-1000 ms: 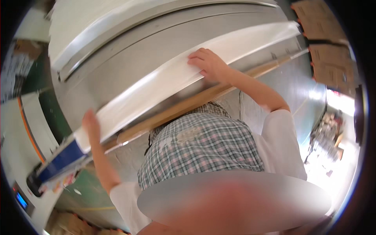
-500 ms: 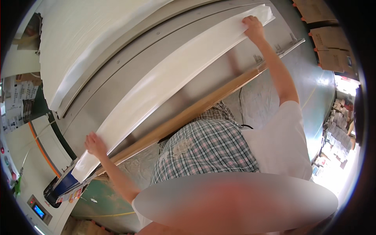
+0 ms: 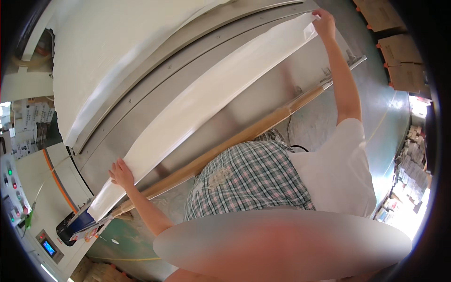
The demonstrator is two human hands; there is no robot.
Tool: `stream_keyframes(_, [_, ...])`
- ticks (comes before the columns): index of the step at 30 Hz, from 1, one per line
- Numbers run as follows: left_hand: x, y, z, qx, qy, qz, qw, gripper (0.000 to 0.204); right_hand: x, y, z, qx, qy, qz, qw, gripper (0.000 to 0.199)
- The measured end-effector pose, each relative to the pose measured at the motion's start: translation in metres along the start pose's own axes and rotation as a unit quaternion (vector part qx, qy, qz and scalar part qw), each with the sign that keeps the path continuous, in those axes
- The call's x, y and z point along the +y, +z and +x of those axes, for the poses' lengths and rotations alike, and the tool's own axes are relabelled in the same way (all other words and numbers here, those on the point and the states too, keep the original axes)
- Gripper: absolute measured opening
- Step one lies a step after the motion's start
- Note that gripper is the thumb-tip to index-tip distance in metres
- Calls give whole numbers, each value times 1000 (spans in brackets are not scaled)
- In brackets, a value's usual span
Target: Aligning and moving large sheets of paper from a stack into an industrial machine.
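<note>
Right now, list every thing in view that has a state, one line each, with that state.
Long white sheet: spread flat along the steel table, held at both ends.
Left hand: open, pressed flat on the sheet's near end.
Right hand: pinching the sheet's far corner.
Steel table: slanted, partly covered.
Wooden bar: lying along the table's front edge.
White roll: partly unrolled over the table's top.
Small blue screen: lit.

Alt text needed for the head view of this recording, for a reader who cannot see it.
Seen from above, a person spreads a long white sheet across a curved metal machine bed, left hand flat on its lower end, right hand at its far corner. A wooden roller bar runs along the front edge.
</note>
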State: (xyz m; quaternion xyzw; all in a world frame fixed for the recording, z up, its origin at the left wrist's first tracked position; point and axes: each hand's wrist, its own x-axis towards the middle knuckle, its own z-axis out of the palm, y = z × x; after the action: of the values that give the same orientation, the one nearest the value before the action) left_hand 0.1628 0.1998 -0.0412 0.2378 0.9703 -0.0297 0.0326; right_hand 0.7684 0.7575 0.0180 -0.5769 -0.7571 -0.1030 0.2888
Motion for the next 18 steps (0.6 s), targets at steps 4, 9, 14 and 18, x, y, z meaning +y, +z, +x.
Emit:
stream_keyframes(4, [2, 0, -1, -12, -8, -3, 1000, 56, 5, 2, 6, -56, -25, -49, 997, 20])
stream_keyframes(9, [-4, 4, 0, -4, -8, -9, 1000, 58, 43, 19, -16, -134, 5, -134, 982, 18])
stream_keyframes(14, [0, 2, 3, -9, -11, -8, 1000, 58, 83, 10, -6, -109, 49, -82, 990, 30])
stream_keyframes(18, [1, -1, 1, -29, -17, 3, 999, 57, 25, -3, -2, -245, -1, 101, 964, 28])
